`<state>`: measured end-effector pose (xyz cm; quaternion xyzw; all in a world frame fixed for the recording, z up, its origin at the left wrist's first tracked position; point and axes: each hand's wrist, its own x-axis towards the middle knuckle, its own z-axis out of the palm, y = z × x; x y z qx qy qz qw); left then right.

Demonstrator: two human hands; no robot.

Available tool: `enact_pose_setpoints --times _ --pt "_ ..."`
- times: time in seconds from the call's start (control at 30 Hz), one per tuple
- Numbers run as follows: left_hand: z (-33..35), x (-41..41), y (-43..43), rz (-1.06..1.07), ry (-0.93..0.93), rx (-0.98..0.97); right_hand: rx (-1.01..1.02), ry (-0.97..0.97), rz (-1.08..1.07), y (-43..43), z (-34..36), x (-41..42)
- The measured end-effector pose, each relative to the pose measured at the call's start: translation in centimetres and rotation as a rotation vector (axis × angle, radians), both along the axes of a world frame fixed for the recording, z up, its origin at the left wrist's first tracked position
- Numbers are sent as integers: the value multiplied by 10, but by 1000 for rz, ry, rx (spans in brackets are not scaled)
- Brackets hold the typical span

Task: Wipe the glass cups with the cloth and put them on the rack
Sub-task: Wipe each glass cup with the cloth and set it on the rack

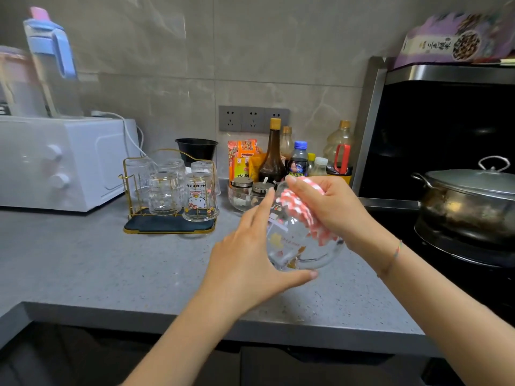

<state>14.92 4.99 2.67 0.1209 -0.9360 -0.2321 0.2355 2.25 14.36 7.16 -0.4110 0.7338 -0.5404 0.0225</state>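
Single view, head-worn, wide-angle: looks forward and down across the grey surface [83, 260] toward the tiled wall [250, 51], its near edge low in frame. Left hand [245, 263] and right hand [328, 207] lie close under the lens at centre; microwave [55, 162] at far left and pot [468, 201] at far right bound the field.

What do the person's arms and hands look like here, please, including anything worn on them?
No sleeves or gloves are in view. The right hand has a thin multicoloured string bracelet around its wrist. The left hand shows no ring, watch or band.
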Motion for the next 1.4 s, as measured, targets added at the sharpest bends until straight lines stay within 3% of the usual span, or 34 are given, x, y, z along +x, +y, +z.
enact_pose_setpoints --times 0.2,0.4,0.5,0.73,0.9,1.07,1.27,1.4 --pt "-14 -10 -7 32 158 -70 41 15 42 1 10 1" --pt "-20 -7 -23 -78 276 162 80 -112 249 6 20 -7" --pt "-24 -5 -28 -167 314 353 102 -158 307 6 22 -8" --pt "-27 -3 -30 -362 291 913 131 -52 284 5 26 -5" --pt "-26 -4 -27 -537 250 1311 -12 244 199 3 21 4" --pt "-27 -6 -24 -726 169 1649 -157 130 235 6 15 10" --pt "-25 -13 -26 -713 123 1558 -276 2 111 1 10 13" --pt "-12 -10 -25 -456 133 1128 -317 -54 10 1 14 1"
